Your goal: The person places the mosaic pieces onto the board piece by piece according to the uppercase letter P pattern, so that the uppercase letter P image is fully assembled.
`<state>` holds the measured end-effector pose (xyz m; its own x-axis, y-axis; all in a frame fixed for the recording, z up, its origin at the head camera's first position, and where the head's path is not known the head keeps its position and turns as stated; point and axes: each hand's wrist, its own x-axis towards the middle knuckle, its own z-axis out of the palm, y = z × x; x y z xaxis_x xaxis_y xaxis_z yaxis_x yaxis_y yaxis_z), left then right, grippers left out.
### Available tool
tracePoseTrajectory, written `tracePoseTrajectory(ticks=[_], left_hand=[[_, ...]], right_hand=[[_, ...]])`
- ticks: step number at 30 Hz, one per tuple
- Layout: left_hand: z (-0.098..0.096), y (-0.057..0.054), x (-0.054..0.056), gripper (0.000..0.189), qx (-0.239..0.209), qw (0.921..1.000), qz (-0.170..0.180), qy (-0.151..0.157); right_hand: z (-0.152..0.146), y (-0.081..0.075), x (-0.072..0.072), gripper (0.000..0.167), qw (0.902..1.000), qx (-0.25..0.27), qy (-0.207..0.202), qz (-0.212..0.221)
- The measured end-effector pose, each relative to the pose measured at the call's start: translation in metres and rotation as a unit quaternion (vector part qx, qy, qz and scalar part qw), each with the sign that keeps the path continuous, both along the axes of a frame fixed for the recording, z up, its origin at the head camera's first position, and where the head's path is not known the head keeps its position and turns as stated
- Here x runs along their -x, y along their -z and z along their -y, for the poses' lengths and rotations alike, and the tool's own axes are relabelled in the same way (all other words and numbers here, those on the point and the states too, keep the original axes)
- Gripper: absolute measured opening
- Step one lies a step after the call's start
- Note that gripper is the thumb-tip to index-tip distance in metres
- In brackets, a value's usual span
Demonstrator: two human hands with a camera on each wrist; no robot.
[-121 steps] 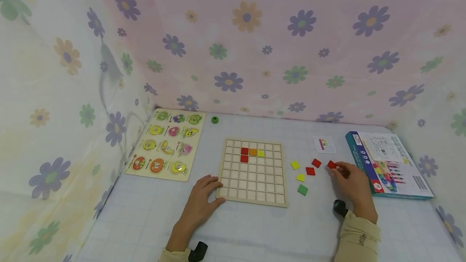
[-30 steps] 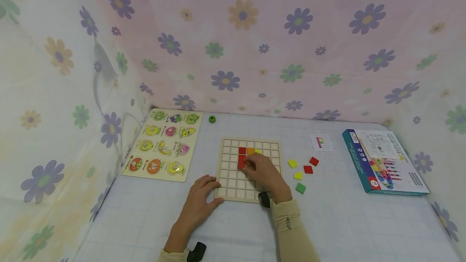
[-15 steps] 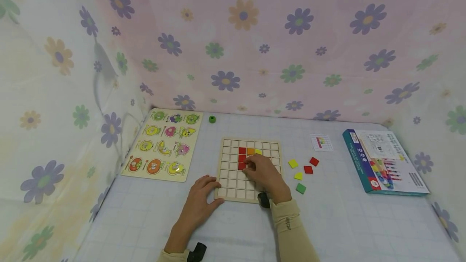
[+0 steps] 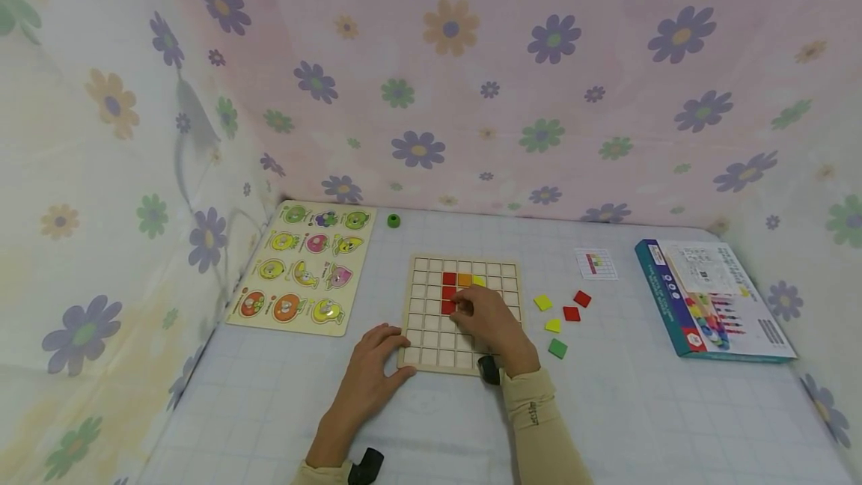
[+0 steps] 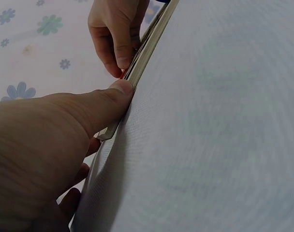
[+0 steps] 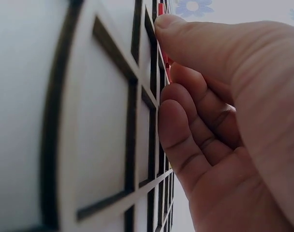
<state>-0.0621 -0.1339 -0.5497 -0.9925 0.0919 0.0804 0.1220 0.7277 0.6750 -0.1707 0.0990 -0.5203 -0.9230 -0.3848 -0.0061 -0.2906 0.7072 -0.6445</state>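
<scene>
A wooden grid board (image 4: 429, 356) lies mid-table. My right hand (image 4: 490, 320) is over it, thumb and forefinger at the lowest red square tile (image 4: 447, 307) in a column of red tiles. In the right wrist view, the thumb meets that red tile (image 6: 161, 9) and the other fingers are curled beside the grid. An orange tile (image 4: 465, 280) and a yellow tile (image 4: 479, 280) continue the top row, the yellow one partly covered by the hand. My left hand (image 4: 370, 365) rests at the board's near left corner, its thumb (image 5: 108, 104) against the edge.
Right of the board lie loose tiles: two red (image 4: 572, 313), two yellow (image 4: 542, 302), one green (image 4: 557, 348). A pattern card (image 4: 595, 264) and a box (image 4: 734, 313) lie farther right. A fruit puzzle board (image 4: 353, 275) and a green ring (image 4: 393, 221) are back left.
Since four seconds ago, my right hand has brought a red tile from the right to the board, below the other red ones. The left hand has stayed at the corner. Little differs over the last half second.
</scene>
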Motion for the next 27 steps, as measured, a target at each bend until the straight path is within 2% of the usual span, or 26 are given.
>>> tracePoseTrajectory(ticks=[8,15,20,27], left_hand=[[0.001,-0.002,0.0,0.037,-0.005,1.0,0.001,-0.003],[0.0,-0.001,-0.001,0.038,-0.003,1.0,0.004,-0.003],[0.0,0.0,0.0,0.038,0.0,1.0,0.002,-0.001],[0.0,0.0,0.0,0.038,0.002,1.0,-0.001,-0.001]], right_hand=[[0.002,-0.001,-0.001,0.023,0.9999,0.002,0.007,0.012],[-0.006,-0.005,0.002,0.021,0.9998,0.004,0.02,-0.007],[-0.026,-0.009,0.005,0.026,0.9981,-0.009,0.051,-0.032],[-0.072,-0.018,0.003,0.029,0.9943,0.0,0.105,-0.02]])
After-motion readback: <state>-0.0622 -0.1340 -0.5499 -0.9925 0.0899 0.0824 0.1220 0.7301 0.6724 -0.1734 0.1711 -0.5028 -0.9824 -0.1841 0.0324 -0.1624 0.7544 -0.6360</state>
